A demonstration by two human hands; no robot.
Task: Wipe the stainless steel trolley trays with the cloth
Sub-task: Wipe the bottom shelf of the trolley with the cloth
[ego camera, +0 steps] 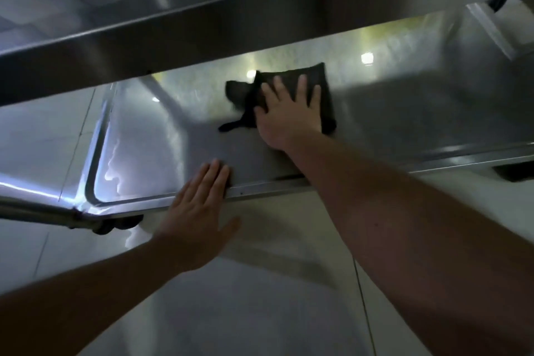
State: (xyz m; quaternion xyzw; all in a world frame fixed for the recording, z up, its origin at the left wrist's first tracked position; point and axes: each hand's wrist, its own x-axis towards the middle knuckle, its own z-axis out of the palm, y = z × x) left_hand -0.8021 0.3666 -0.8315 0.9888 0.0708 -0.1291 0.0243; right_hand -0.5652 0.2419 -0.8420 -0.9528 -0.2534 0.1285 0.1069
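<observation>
Two stainless steel trays are in view: an upper tray [202, 23] and a lower tray [404, 113] beneath it. One dark cloth [291, 78] lies on the lower tray. Two hands show, the left hand [199, 205] and the right hand [289, 115], each on a bare forearm. One dark trolley wheel [115, 224] shows under the near left corner.
</observation>
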